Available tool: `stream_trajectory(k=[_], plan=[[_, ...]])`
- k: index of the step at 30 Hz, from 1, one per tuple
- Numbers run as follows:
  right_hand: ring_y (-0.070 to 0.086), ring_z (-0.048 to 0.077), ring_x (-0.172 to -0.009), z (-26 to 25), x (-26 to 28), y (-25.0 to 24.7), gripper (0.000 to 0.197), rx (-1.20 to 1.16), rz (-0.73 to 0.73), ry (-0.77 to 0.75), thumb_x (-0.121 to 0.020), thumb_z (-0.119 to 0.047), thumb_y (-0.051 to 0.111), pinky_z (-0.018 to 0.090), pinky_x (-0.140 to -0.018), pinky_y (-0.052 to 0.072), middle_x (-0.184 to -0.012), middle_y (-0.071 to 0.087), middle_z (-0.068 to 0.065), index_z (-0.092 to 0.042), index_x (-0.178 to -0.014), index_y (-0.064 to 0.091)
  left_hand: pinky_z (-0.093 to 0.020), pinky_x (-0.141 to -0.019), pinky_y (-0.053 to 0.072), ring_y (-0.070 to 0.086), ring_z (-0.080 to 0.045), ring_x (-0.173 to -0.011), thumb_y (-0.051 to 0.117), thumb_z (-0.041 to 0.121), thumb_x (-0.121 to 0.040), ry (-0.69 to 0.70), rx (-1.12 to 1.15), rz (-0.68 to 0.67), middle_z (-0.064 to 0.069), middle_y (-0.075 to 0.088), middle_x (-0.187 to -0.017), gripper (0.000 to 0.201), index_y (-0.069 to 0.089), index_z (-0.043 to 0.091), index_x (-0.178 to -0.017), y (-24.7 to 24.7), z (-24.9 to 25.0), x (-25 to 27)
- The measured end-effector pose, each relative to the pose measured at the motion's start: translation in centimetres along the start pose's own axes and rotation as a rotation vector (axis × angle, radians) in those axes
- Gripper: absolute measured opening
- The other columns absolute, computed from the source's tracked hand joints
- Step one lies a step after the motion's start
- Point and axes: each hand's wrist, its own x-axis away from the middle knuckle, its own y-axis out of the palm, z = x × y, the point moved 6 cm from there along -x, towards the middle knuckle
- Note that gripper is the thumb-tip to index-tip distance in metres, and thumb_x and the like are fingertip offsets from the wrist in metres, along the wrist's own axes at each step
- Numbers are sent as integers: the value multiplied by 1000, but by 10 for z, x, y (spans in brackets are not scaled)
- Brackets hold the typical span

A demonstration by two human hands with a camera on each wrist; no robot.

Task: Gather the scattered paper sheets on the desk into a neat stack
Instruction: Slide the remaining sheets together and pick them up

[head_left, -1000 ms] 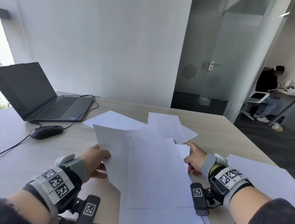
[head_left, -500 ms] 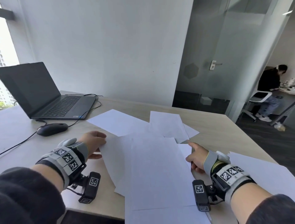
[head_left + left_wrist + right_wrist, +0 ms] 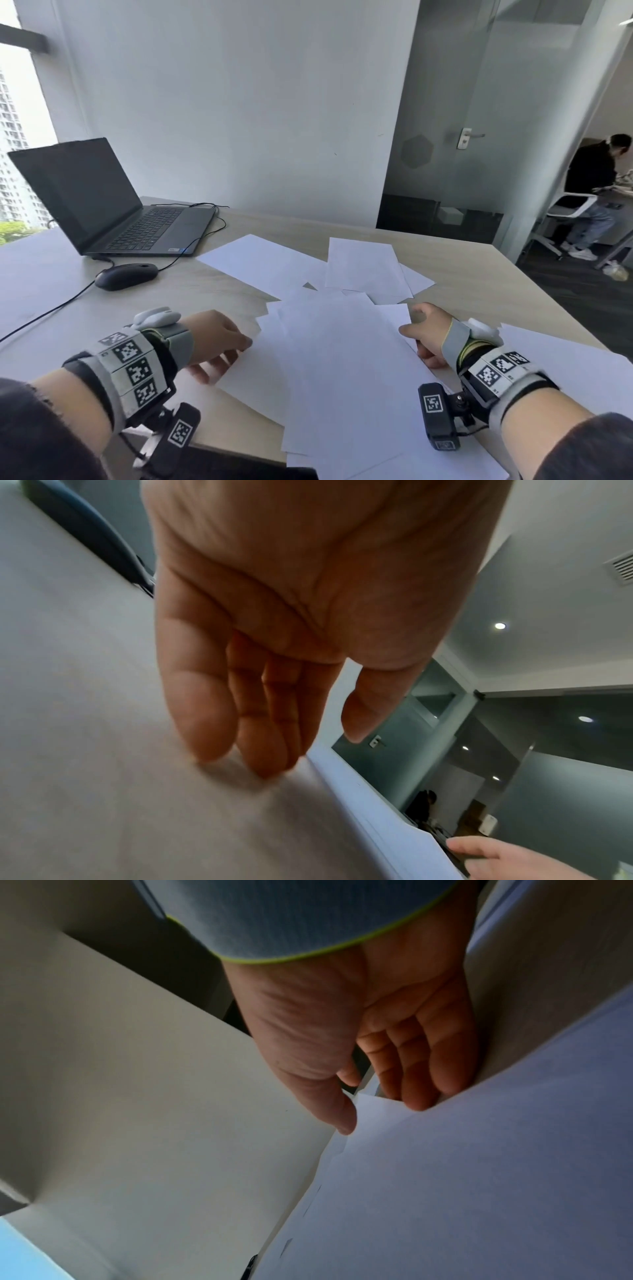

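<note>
2 bare hands flank 1 loose pile of white paper sheets [image 3: 342, 370] on the pale wooden desk [image 3: 479, 274]. Left hand [image 3: 214, 339], fingers straight, touches the pile's left edge. Right hand [image 3: 428, 334], fingers relaxed and holding nothing, rests at its right edge. Further sheets overlap beyond (exact count unclear). 1 open dark laptop [image 3: 113, 205] and 1 black mouse [image 3: 126, 275] sit far left.
</note>
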Motion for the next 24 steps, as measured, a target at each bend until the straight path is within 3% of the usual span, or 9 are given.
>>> stream_trajectory(k=[3,7,10,14,17,21,24], plan=[[29,14,-45,0,6,-5,40,-32,-5,62,-87,-21,63,21,-52,25,-61,36,5,-25,-125,50,-38,-59,63,71,-20,-91,72,30,-89,66,68,70,-10,73,-101,15,74,18,-98,12,14,1],[23,12,-46,-1,15,-5,26,-79,-53,91,-90,-24,59,22,-56,21,-62,30,3,-20,-116,53,-38,-64,63,68,-19,-95,73,26,-91,74,294,2,-7,67,-112,21,70,16,-109,36,26,5],[37,19,-54,-8,26,1,21,-43,-123,92,-92,-27,60,24,-52,35,-71,38,5,-14,-108,56,-43,-67,63,66,-24,-101,72,22,-91,63,442,-34,-7,61,-122,18,71,14,-107,48,32,8],[53,29,-75,-17,38,3,24,-5,-140,94,-95,-37,61,37,-63,53,-92,51,9,-18,-109,58,-49,-70,63,61,-24,-109,73,20,-89,53,563,-32,-5,58,-126,17,72,15,-106,55,33,10],[54,26,-76,-16,35,-7,24,114,-61,50,-93,-40,61,35,-61,52,-91,54,8,-24,-111,60,-41,-68,60,55,-23,-111,75,21,-87,56,588,33,-6,59,-123,17,72,17,-103,53,26,11],[49,26,-80,-17,36,2,31,78,-101,50,-94,-35,60,34,-63,52,-89,47,8,-12,-116,60,-46,-72,60,54,-29,-117,73,18,-88,31,703,19,-11,58,-129,19,72,15,-107,55,21,11],[53,26,-76,-23,38,14,35,28,-149,49,-91,-35,62,44,-69,56,-93,46,10,-10,-115,60,-48,-72,60,54,-28,-118,71,18,-90,29,725,-17,-9,58,-130,18,72,15,-107,61,27,15]])
